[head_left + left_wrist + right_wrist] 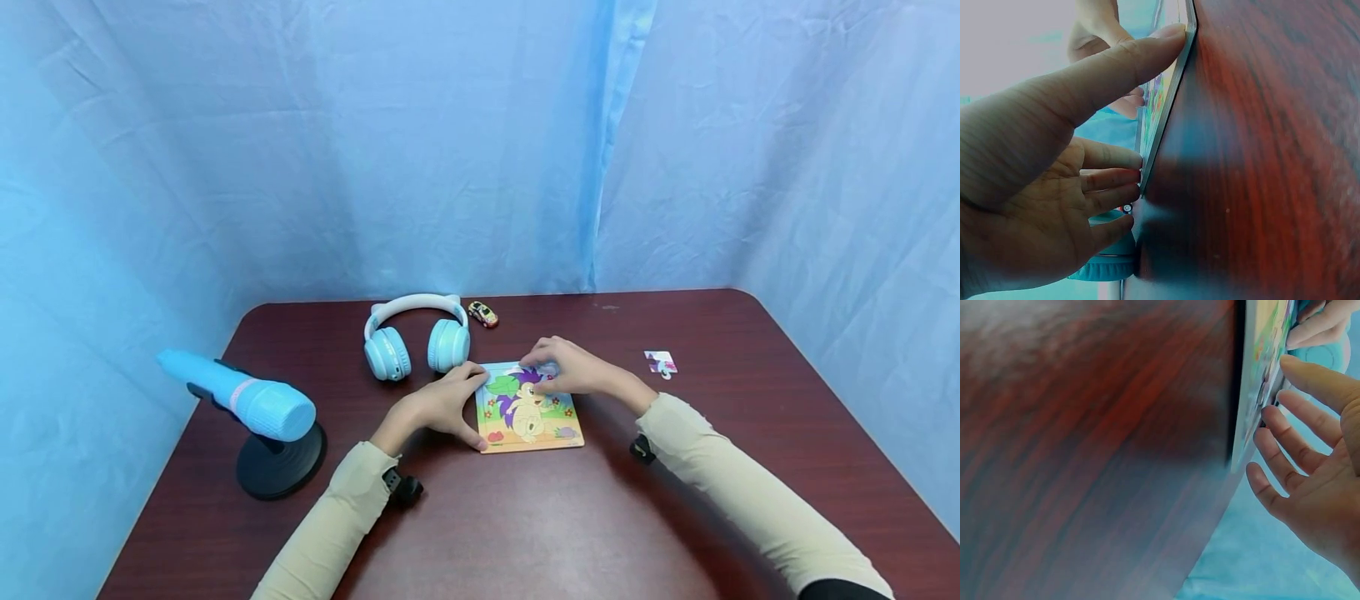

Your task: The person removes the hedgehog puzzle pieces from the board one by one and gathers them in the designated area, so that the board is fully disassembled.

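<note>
A square picture puzzle board [528, 429] lies flat on the table, showing a cartoon figure with purple spiky hair among grass and flowers. My left hand [444, 404] spans its left side, thumb at the near corner and fingertips by the far corner. In the left wrist view, the left thumb [1141, 59] rests on the board's edge and the other fingers are nearly straight. My right hand [568, 367] reaches over the board's far right part with thumb and fingers spread apart. In the right wrist view, its fingertips [1270, 415] are right at the picture surface, holding nothing visible.
Blue-and-white headphones [387, 354] and a small toy car [483, 314] lie behind the board. A blue toy microphone [277, 408] on a round black stand [281, 467] is at left. One loose jigsaw piece [662, 362] lies at right. Blue curtains [450, 167] surround the table.
</note>
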Available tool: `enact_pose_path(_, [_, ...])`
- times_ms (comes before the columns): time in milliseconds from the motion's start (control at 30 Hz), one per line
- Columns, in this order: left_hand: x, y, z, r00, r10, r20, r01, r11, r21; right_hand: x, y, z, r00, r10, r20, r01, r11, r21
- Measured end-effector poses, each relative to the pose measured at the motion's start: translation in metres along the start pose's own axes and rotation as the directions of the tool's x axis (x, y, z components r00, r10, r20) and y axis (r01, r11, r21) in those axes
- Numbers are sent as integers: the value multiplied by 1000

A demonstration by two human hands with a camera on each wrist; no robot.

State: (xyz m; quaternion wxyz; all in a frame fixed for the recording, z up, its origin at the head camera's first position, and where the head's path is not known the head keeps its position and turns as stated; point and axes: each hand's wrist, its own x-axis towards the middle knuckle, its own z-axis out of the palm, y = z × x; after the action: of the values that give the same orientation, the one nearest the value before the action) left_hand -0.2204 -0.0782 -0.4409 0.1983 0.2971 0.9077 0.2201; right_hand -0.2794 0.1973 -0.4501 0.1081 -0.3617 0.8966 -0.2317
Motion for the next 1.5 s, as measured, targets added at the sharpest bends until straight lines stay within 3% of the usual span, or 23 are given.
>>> enact_pose_path(433, [-5,2,1,1000,-15,3,15,1000,21,6,-13,1,999,39,35,-39,999,-12])
enact_pose_path(1167, [-6,5,-1,998,-21,57,20,1000,10,12,-17,-3,990,103,93,-105,994,12])
enact_pose_path(1500, [-8,5,-2,998,-26,51,26,1000,-3,15,-21,-4,986,122,110,-124,992,9])
